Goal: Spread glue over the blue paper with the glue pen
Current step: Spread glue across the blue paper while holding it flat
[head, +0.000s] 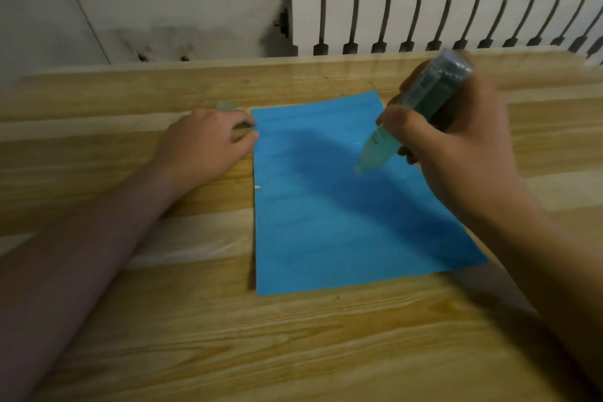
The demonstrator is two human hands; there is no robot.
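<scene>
A sheet of blue paper [326, 206] lies flat on the wooden table [163, 320]. My right hand [456, 147] grips a translucent green glue pen [421, 101], tilted with its tip pointing down-left over the paper's upper right part. Whether the tip touches the paper I cannot tell. My left hand [205, 143] rests on the table at the paper's upper left corner, its fingertips at the edge of the sheet. A small clear cap [225, 105] lies just behind that hand.
A white radiator [440, 19] stands behind the table's far edge, against a grey wall. Bare wooden tabletop surrounds the paper in front and on both sides.
</scene>
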